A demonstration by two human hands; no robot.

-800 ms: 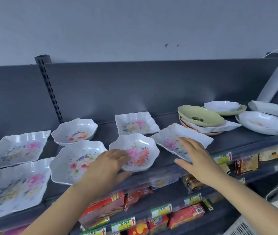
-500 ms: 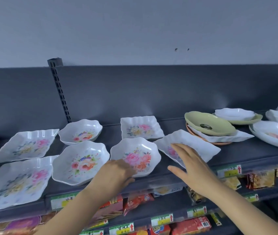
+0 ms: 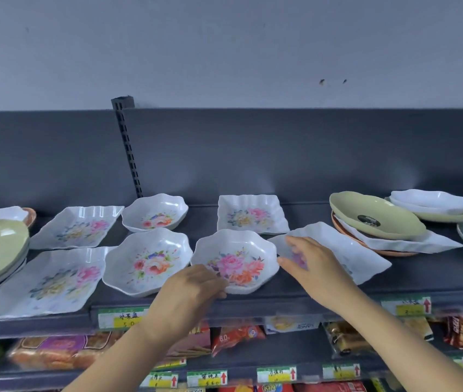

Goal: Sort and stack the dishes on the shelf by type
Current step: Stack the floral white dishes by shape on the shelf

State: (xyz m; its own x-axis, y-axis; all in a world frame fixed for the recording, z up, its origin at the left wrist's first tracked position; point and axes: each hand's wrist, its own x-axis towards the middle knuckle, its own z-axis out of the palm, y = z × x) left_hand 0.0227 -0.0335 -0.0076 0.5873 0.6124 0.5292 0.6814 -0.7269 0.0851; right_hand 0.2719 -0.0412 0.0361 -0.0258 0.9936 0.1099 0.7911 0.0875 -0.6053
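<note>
Directly against left hand (image 3: 192,291), floral bowl (image 3: 237,257).

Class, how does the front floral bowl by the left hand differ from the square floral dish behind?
The front floral bowl has a rounded, wavy outline; the square floral dish has straight fluted sides. The bowl looks deeper, the dish shallower. The left hand grips the bowl's near rim; the dish lies untouched. Both are white with flowers.

Looks like a small shop: dark metal shelf (image 3: 323,295) with price tags (image 3: 207,378) along its edges and packaged snacks (image 3: 236,338) below.
</note>
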